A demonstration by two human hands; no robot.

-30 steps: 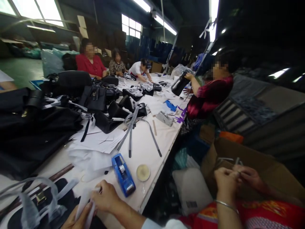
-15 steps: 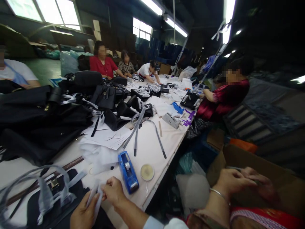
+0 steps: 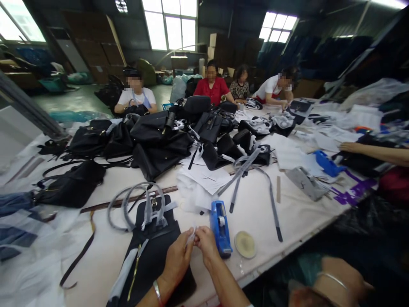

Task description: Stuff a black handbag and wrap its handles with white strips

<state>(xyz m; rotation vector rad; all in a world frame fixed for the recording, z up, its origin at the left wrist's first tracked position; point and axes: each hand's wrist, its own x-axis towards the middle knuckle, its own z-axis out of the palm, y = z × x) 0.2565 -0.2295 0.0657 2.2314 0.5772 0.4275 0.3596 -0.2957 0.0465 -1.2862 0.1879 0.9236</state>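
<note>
My left hand (image 3: pixel 177 256), with a bangle at the wrist, is closed on a thin white wrapping sheet (image 3: pixel 191 237). My right hand (image 3: pixel 206 242) pinches the edge of the same sheet, fingertips meeting the left ones. Below both hands lies a black handbag (image 3: pixel 156 251) with a gold zipper. Its handles (image 3: pixel 148 213) are wrapped in translucent film, and a white wrap (image 3: pixel 124 273) lies along its left side. Just right of my right hand stands a blue tape dispenser (image 3: pixel 221 232). My fingers hide most of the sheet.
A round shallow tin (image 3: pixel 245 244) sits near the table edge. Film-wrapped straps (image 3: pixel 271 200), white paper sheets (image 3: pixel 207 179) and piled black bags (image 3: pixel 159 145) lie beyond. Another person's hand (image 3: pixel 340 277) is at lower right; several people work around the table.
The view has swung left, bringing the whole handbag and more of the table into sight. My hands still hold the white sheet, and less of it shows now.
</note>
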